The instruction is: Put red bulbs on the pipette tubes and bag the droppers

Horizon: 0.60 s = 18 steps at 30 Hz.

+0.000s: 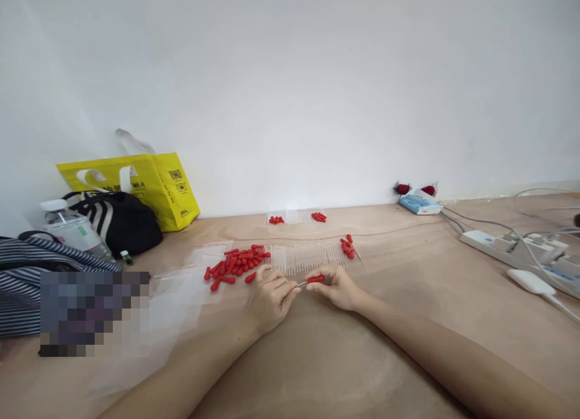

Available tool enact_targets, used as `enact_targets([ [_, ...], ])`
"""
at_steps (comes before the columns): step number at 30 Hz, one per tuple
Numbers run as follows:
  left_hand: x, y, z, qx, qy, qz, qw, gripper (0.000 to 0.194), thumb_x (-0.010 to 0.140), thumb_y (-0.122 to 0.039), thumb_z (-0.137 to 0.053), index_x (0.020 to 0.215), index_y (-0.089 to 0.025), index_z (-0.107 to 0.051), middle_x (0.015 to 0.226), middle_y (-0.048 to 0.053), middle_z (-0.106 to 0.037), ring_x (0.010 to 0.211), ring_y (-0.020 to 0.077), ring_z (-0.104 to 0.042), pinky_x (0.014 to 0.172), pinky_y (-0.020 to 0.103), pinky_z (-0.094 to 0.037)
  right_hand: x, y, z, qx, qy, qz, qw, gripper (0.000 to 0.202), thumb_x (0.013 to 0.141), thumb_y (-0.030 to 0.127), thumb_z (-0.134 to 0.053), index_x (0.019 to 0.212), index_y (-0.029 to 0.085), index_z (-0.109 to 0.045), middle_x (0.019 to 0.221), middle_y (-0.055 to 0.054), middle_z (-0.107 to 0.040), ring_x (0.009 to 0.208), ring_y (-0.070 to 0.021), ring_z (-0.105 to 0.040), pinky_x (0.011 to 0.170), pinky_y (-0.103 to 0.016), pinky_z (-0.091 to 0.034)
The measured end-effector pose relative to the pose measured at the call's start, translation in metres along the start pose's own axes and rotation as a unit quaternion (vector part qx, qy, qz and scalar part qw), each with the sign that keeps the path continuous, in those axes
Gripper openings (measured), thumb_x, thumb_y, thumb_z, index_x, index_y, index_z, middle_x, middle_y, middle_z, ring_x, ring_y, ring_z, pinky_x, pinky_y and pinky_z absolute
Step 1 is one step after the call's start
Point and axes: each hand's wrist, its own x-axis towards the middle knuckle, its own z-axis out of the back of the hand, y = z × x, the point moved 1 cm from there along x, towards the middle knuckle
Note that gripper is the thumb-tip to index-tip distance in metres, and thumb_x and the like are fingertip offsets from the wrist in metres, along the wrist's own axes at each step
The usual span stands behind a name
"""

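Near the middle of the table, my left hand (272,299) pinches a thin clear glass dropper tube (302,284). Facing it, my right hand (338,287) grips a red rubber dropper bulb (316,279) between thumb and fingers. Tube and bulb meet end to end; how far the tube is inside the bulb I cannot tell. Beyond the hands lies a row of clear tubes (312,257). To its left is a pile of loose red bulbs (238,261), with a smaller red cluster (348,248) at the row's right end.
Further back, a clear bag (294,216) holds more red pieces and tubes. Flat plastic bags (176,304) spread on the left. A yellow bag (167,192), black bag (136,226) and bottle (75,229) stand behind. On the right are a tissue pack (420,203) and power strip (487,243) with cables.
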Motion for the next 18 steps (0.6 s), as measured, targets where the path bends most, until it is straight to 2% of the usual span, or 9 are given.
enact_targets([
  [3, 0.002, 0.0, 0.0, -0.008, -0.023, 0.014, 1.0, 0.021, 0.085, -0.023, -0.044, 0.073, -0.019, -0.06, 0.059, -0.002, -0.062, 0.063, 0.0132, -0.05, 0.084, 0.039, -0.027, 0.002, -0.003, -0.008, 0.148, -0.035, -0.08, 0.985, 0.034, 0.059, 0.046, -0.069, 0.078, 0.018, -0.062, 0.065, 0.001, -0.06, 0.059, -0.0112, -0.05, 0.059, -0.025, -0.038],
  [6, 0.003, 0.002, 0.0, -0.018, -0.039, 0.029, 0.999, 0.022, 0.086, -0.024, -0.044, 0.073, -0.019, -0.061, 0.057, -0.003, -0.06, 0.062, 0.0127, -0.05, 0.083, 0.037, -0.029, 0.003, -0.002, -0.017, 0.21, -0.038, -0.099, 0.972, 0.036, 0.057, 0.047, -0.07, 0.074, 0.018, -0.059, 0.061, 0.003, -0.055, 0.055, -0.009, -0.046, 0.057, -0.023, -0.036],
  [10, 0.002, 0.004, -0.002, -0.02, -0.026, 0.032, 0.999, 0.021, 0.086, -0.024, -0.044, 0.075, -0.019, -0.062, 0.061, -0.002, -0.063, 0.063, 0.013, -0.051, 0.083, 0.037, -0.03, 0.002, 0.003, -0.024, 0.192, -0.052, -0.084, 0.976, 0.035, 0.062, 0.051, -0.064, 0.069, 0.018, -0.056, 0.06, 0.003, -0.05, 0.056, -0.0092, -0.043, 0.057, -0.023, -0.036],
  [14, 0.001, 0.003, -0.003, -0.028, -0.008, 0.017, 0.999, 0.021, 0.086, -0.025, -0.045, 0.076, -0.019, -0.062, 0.059, -0.002, -0.063, 0.062, 0.0138, -0.05, 0.081, 0.036, -0.033, 0.004, 0.006, -0.03, 0.17, -0.044, -0.051, 0.983, 0.036, 0.068, 0.054, -0.057, 0.073, 0.019, -0.054, 0.066, 0.001, -0.053, 0.061, -0.0112, -0.047, 0.06, -0.024, -0.04],
  [16, 0.001, 0.003, -0.001, -0.034, -0.009, 0.014, 0.999, 0.018, 0.085, -0.027, -0.046, 0.082, -0.019, -0.062, 0.063, 0.0, -0.064, 0.066, 0.0149, -0.051, 0.081, 0.035, -0.034, 0.009, 0.003, -0.027, 0.153, -0.049, -0.039, 0.986, 0.038, 0.07, 0.056, -0.054, 0.076, 0.018, -0.055, 0.07, -0.001, -0.056, 0.064, -0.0122, -0.05, 0.061, -0.025, -0.041],
  [18, 0.001, 0.005, 0.002, -0.032, -0.016, 0.024, 0.999, 0.018, 0.083, -0.03, -0.048, 0.09, -0.019, -0.061, 0.071, 0.002, -0.065, 0.072, 0.0166, -0.052, 0.082, 0.036, -0.034, 0.018, -0.003, -0.012, 0.111, -0.08, -0.047, 0.99, 0.042, 0.072, 0.056, -0.05, 0.086, 0.017, -0.057, 0.074, -0.003, -0.059, 0.063, -0.0125, -0.051, 0.059, -0.025, -0.041],
])
